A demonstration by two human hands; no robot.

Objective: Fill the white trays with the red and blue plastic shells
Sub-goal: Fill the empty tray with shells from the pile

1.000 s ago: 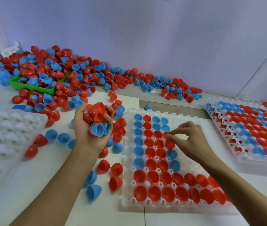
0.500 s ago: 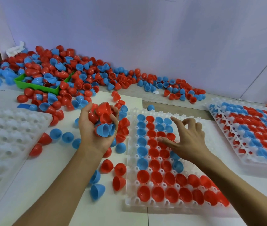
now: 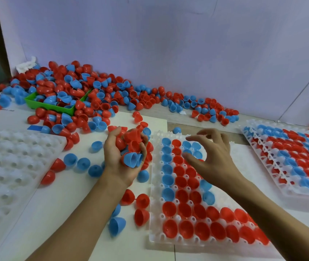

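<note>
Three white trays lie on the counter: a part-filled middle tray (image 3: 152, 219) near the front edge, a nearly full tray (image 3: 281, 189) toward the right edge, and an empty tray (image 3: 8, 166) at the left edge. The middle tray's left column holds six blue shells (image 3: 168, 179); its two front rows are red shells (image 3: 186, 229). The left hand (image 3: 120, 162) cups a handful of shells in a closed grip, one blue shell (image 3: 132, 159) at the front. The right hand (image 3: 213, 159) hovers over the middle tray, fingers spread, grip open and holding nothing. A loose pile (image 3: 85, 95) crowds the back-left corner around one green bin (image 3: 50, 106). Bare white counter (image 3: 70, 208) lies between the left and middle trays, dotted with stray shells. A pale wall (image 3: 168, 44) closes the back.
</note>
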